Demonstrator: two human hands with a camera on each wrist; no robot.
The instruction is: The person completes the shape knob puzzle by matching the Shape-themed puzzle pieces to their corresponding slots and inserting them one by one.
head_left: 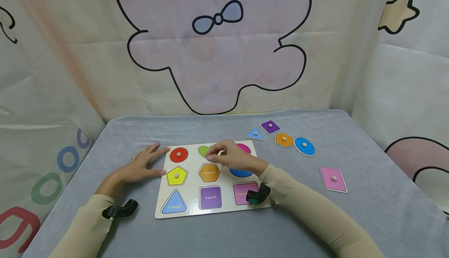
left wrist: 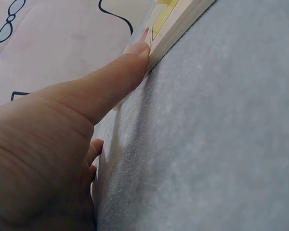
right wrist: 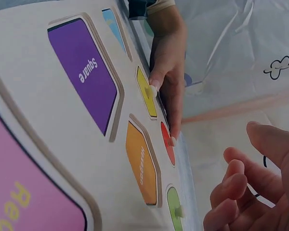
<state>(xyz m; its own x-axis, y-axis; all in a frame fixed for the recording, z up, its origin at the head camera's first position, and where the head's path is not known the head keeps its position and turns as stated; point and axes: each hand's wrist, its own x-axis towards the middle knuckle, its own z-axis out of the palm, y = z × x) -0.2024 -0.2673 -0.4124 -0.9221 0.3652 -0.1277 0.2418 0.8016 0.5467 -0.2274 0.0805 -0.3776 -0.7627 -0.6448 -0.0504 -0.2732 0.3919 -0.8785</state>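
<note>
A white wooden puzzle board (head_left: 191, 180) lies on the table. My left hand (head_left: 140, 166) rests at its left edge, fingers extended, with the thumb touching the edge beside the yellow pentagon (head_left: 176, 176). A red circle (head_left: 179, 154) with a knob sits in the upper left recess. Over the top row hovers my right hand (right wrist: 255, 192), fingers loosely bent and nothing between them. Just beside those fingers is the green knobbed piece (right wrist: 174, 207), partly hidden by the hand in the head view. Printed recesses show a hexagon (head_left: 209, 172), square (head_left: 210, 197) and triangle (head_left: 174, 202).
Loose knobbed pieces lie right of the board: a light blue triangle (head_left: 255, 134), purple square (head_left: 270, 127), orange hexagon (head_left: 284, 140), blue oval (head_left: 304, 146) and pink rectangle (head_left: 333, 179). A grey cloth (head_left: 217, 236) covers the table, and a printed curtain (head_left: 210, 55) hangs behind.
</note>
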